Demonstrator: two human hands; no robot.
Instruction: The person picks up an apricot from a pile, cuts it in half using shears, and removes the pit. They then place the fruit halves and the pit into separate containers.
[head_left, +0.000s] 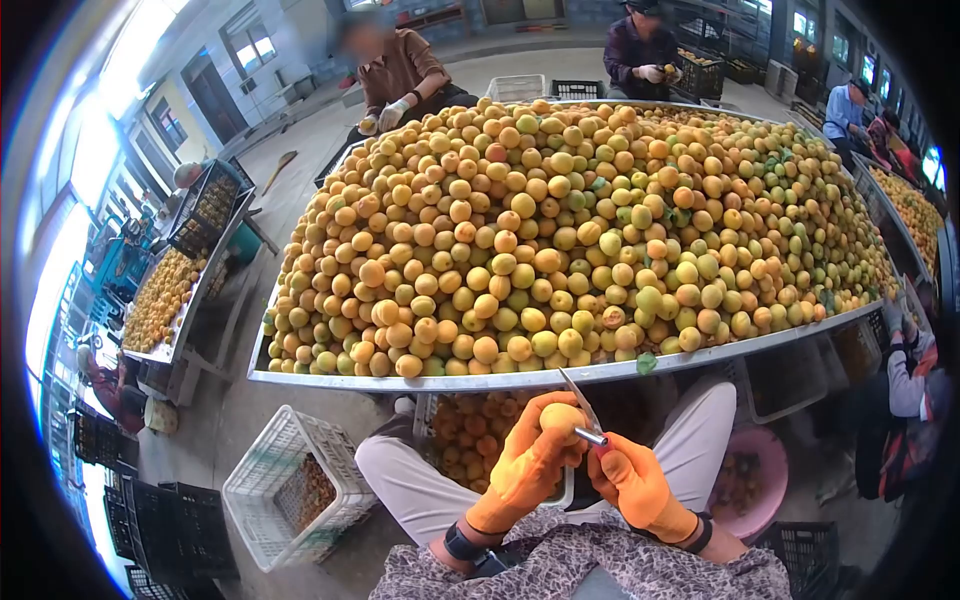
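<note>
Head view: L hand (525, 465), gloved, has its fingers wrapped round one fruit (562, 418), held up just this side of the tabletop (480, 381). R hand (640, 480), gloved too, has its fingers closed on the red handle of a knife (578, 395), blade pointing up & away right beside that fruit; can't tell if they're touching.

To do it well, IMO: hold fruit firm but no hard squeeze, as soft flesh prob. bruises. Keep L fingers off the blade's line, esp. the tips. Grip low on handle, short controlled strokes, & turn the fruit to meet the blade.

Heap (520, 230) on tabletop looks w/in reach. Fruit-filled crate (426, 418) sits below the hands, white crate (320, 525) to L, pink tub (773, 458) to R; best not knock 'em.
</note>
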